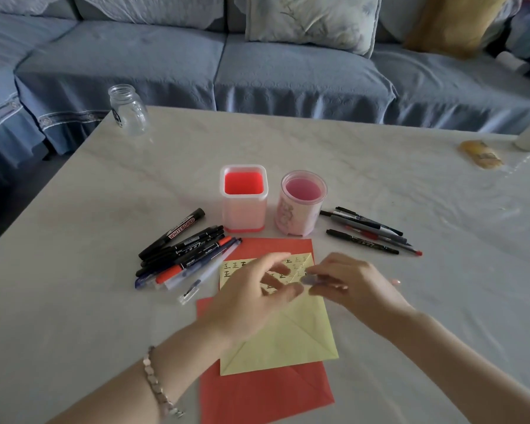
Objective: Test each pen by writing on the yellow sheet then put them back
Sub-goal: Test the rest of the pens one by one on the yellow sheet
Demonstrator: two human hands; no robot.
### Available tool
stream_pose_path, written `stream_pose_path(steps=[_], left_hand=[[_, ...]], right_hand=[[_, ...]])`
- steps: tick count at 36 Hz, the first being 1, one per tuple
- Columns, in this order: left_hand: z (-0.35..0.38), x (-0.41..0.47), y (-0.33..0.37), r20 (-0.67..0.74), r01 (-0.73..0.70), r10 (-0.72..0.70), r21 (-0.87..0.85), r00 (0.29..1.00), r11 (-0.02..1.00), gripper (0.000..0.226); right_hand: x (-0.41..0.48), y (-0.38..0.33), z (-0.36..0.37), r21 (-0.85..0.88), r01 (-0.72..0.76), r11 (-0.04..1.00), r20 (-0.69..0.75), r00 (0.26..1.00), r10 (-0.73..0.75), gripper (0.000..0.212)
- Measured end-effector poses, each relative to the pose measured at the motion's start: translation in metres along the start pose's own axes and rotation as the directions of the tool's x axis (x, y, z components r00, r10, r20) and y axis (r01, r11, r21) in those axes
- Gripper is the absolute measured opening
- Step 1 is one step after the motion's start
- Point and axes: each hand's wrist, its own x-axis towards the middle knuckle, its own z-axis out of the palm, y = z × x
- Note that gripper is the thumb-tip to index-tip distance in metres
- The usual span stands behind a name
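A person's two hands meet above a yellow sheet marked with rows of black characters, which lies on a red sheet near the table's front edge. The right hand pinches a small bluish object, too blurred to identify. The left hand, with a bracelet at the wrist, hovers with its fingers spread and loosely bent. A wide stretch of pale marbled tabletop runs from the hands to the right edge and back to the far edge, which borders a blue sofa. An open-mouthed glass jar stands at the far left corner. Behind the sheets stand a square holder with a red interior and a round holder with a pink one. A pile of pens lies to their left and a smaller group of pens to their right.
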Motion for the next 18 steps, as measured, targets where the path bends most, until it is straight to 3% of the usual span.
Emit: stream_pose_path(steps=[5,10,13,18], left_hand=[[0.005,-0.003,0.006,0.041,-0.047,0.05,-0.058,0.998,0.997,0.007],[0.002,-0.008,0.002,-0.094,-0.015,0.01,-0.05,0.996,0.999,0.007],[0.001,-0.011,0.002,-0.057,0.031,-0.036,-0.089,0.998,0.996,0.013],[0.002,-0.018,-0.004,-0.016,0.039,-0.04,-0.057,0.999,0.998,0.014]], right_hand=[[-0.009,-0.033,0.007,0.053,0.085,0.995,0.009,0.996,-0.086,0.032],[-0.019,-0.037,0.018,0.112,-0.026,0.993,-0.04,0.999,0.031,0.042],[-0.023,-0.037,0.02,0.14,-0.104,0.985,-0.087,0.989,0.117,0.047],[-0.024,-0.04,0.024,0.105,-0.088,0.991,-0.048,0.994,0.093,0.043]])
